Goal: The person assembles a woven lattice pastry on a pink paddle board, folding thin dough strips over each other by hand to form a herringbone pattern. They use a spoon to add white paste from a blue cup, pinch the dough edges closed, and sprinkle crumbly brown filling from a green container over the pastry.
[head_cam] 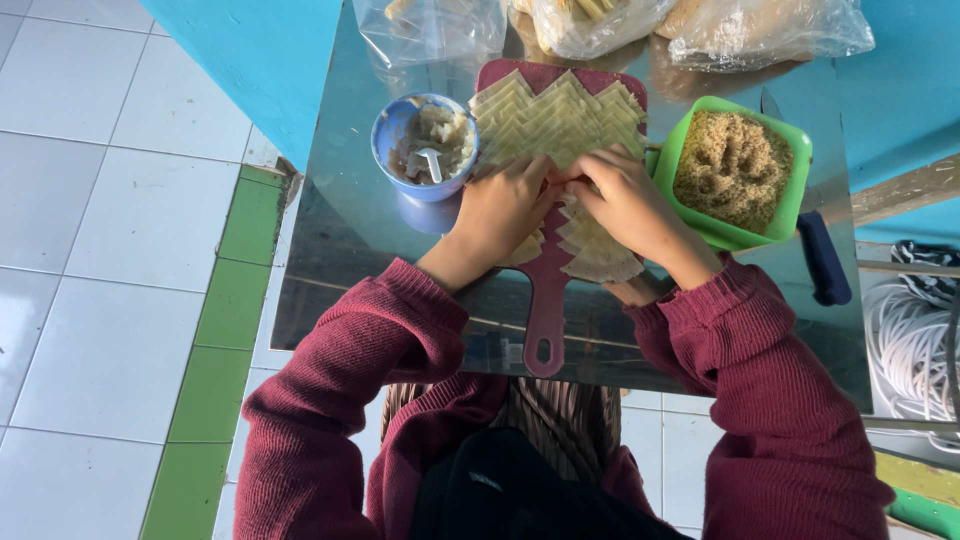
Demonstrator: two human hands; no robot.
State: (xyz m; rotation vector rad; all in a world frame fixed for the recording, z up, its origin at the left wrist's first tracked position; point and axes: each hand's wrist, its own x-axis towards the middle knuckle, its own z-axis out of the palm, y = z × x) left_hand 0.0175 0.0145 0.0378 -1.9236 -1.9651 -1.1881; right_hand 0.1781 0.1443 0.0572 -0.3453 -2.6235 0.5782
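Observation:
A dark red cutting board with a handle lies on a shiny metal table. Several pale square wrappers are fanned over it in overlapping rows. My left hand and my right hand meet at the board's middle, fingertips pressing together on one wrapper among the rows. More wrappers lie under and below my right hand. Both sleeves are maroon knit.
A blue cup of pale filling with a small white spoon stands left of the board. A green square bowl of brown crumbs sits to the right, a dark-handled knife beside it. Clear plastic bags lie at the back. White tiled floor is at left.

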